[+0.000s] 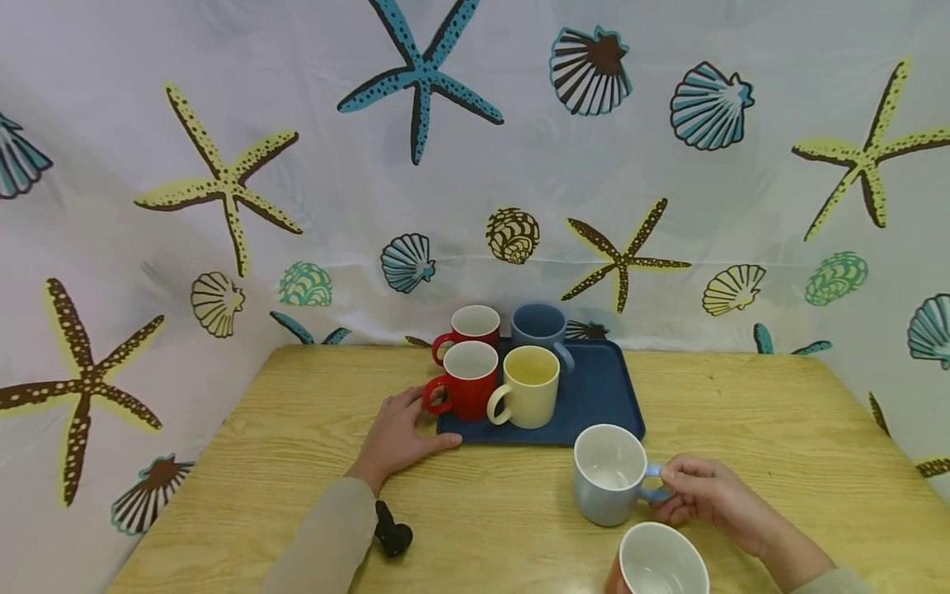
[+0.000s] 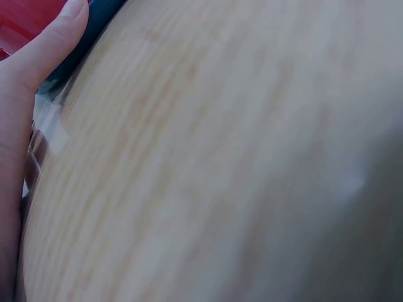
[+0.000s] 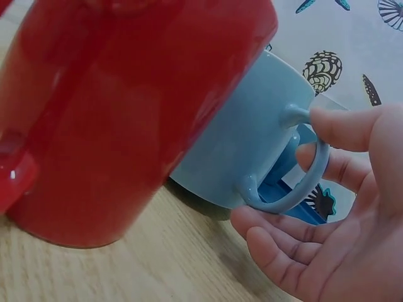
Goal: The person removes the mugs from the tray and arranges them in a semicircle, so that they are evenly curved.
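Observation:
My right hand (image 1: 705, 495) pinches the handle of a light blue mug (image 1: 604, 499) with a white inside, just in front of the tray. In the right wrist view the thumb and fingertips (image 3: 340, 129) meet around that handle. Whether the mug's base touches the table, I cannot tell. My left hand (image 1: 401, 437) rests at the front left corner of a dark blue tray (image 1: 597, 388), its thumb along the front edge. On the tray stand a front red mug (image 1: 475, 396), a rear red mug (image 1: 486, 337), a cream mug (image 1: 534, 400) and a blue mug (image 1: 538, 327).
Another red mug (image 3: 132, 126) stands close in front of the light blue one, partly cut off in the head view. A small black object (image 1: 393, 532) lies beside the left sleeve. Behind the wooden table (image 1: 742, 412) hangs a patterned cloth (image 1: 482, 181).

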The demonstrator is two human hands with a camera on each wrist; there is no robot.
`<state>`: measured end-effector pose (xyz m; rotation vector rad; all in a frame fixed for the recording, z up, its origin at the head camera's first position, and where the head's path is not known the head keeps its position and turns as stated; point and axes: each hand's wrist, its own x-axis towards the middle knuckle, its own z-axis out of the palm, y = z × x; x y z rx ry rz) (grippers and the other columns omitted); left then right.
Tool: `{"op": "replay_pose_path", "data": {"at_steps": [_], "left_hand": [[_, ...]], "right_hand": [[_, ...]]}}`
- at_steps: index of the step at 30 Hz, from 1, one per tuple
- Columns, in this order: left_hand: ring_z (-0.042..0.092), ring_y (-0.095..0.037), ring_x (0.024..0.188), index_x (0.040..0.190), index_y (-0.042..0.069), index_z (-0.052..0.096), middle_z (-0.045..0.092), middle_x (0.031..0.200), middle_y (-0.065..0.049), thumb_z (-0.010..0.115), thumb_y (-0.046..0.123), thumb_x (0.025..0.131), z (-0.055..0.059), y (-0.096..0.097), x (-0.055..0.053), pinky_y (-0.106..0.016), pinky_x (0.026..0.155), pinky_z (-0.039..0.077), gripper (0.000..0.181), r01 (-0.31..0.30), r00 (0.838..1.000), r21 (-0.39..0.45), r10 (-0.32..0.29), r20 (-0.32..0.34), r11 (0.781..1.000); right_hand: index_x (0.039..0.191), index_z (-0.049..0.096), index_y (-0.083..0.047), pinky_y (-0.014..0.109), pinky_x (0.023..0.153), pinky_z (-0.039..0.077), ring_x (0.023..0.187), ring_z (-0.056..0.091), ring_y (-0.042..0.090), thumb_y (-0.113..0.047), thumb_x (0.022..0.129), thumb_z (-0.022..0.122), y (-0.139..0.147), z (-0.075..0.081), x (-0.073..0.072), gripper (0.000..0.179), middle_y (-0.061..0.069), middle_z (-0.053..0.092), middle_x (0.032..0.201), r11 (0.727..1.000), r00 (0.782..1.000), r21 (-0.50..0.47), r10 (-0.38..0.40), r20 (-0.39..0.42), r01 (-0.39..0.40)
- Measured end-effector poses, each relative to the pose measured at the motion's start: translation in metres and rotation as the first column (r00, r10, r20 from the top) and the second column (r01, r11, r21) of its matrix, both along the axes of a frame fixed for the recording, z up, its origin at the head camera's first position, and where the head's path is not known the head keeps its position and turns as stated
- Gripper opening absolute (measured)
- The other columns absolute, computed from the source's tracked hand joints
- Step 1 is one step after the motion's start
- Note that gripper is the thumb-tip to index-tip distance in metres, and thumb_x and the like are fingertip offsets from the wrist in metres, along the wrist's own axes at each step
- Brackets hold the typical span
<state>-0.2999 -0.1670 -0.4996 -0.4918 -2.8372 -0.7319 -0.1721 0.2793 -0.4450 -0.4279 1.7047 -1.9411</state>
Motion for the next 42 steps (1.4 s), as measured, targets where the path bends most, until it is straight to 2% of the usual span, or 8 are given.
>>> {"op": "replay_pose_path", "data": {"at_steps": [9, 13, 19, 25, 31, 42], "left_hand": [[0.035, -0.027, 0.129, 0.133, 0.02, 0.053, 0.042, 0.14, -0.004, 0.054, 0.082, 0.063, 0.0, -0.001, 0.0, -0.047, 0.107, 0.022, 0.093, 0.004, 1.0, 0.006, -0.004, -0.004, 1.0], [0.035, -0.026, 0.128, 0.133, 0.022, 0.053, 0.042, 0.14, -0.004, 0.057, 0.08, 0.064, -0.002, 0.0, 0.0, -0.048, 0.106, 0.023, 0.091, 0.002, 1.0, 0.007, -0.002, -0.004, 1.0], [0.036, -0.027, 0.128, 0.132, 0.021, 0.054, 0.042, 0.14, -0.004, 0.058, 0.079, 0.064, -0.002, 0.001, 0.0, -0.05, 0.104, 0.027, 0.09, -0.006, 1.0, 0.014, 0.006, 0.0, 1.0], [0.034, -0.027, 0.129, 0.133, 0.02, 0.053, 0.041, 0.141, -0.005, 0.058, 0.079, 0.064, -0.001, 0.001, 0.001, -0.05, 0.106, 0.023, 0.091, -0.009, 1.0, 0.009, 0.009, 0.013, 1.0], [0.034, -0.028, 0.129, 0.133, 0.019, 0.053, 0.042, 0.14, -0.006, 0.058, 0.08, 0.063, 0.0, 0.001, 0.001, -0.05, 0.106, 0.022, 0.093, -0.006, 1.0, 0.011, 0.006, 0.011, 1.0], [0.034, -0.029, 0.129, 0.133, 0.018, 0.053, 0.041, 0.141, -0.006, 0.056, 0.081, 0.062, -0.001, 0.001, 0.001, -0.052, 0.106, 0.023, 0.095, -0.016, 1.0, 0.014, 0.016, 0.02, 1.0]], "right_hand": [[0.094, 0.058, 0.0, 0.033, 0.078, 0.052, 0.088, 0.064, 0.02, -0.009, 0.099, 0.039, -0.001, -0.004, 0.005, 0.021, 0.007, 0.059, 0.095, 0.999, 0.998, -0.009, 0.052, -0.021, -0.052], [0.093, 0.058, -0.002, 0.031, 0.077, 0.052, 0.085, 0.062, 0.016, -0.009, 0.099, 0.039, -0.001, -0.005, 0.006, 0.022, 0.002, 0.056, 0.091, 0.998, 0.997, -0.005, 0.063, -0.034, -0.064], [0.095, 0.061, -0.006, 0.025, 0.074, 0.05, 0.082, 0.058, 0.009, -0.006, 0.099, 0.036, -0.003, -0.008, 0.006, 0.025, -0.003, 0.057, 0.088, 0.989, 0.99, -0.067, 0.13, -0.055, -0.134], [0.096, 0.06, -0.003, 0.022, 0.071, 0.047, 0.079, 0.054, 0.008, -0.004, 0.099, 0.036, -0.005, -0.012, 0.007, 0.025, -0.003, 0.057, 0.086, 0.981, 0.985, -0.102, 0.156, -0.071, -0.163], [0.096, 0.059, 0.0, 0.021, 0.069, 0.046, 0.079, 0.053, 0.007, -0.003, 0.098, 0.036, -0.007, -0.015, 0.009, 0.023, -0.006, 0.057, 0.084, 0.982, 0.983, -0.09, 0.16, -0.092, -0.169], [0.1, 0.063, -0.007, 0.022, 0.074, 0.046, 0.086, 0.054, 0.006, -0.002, 0.098, 0.036, -0.008, -0.019, 0.01, 0.028, -0.006, 0.059, 0.091, 0.972, 0.972, -0.096, 0.204, -0.115, -0.215]]}}
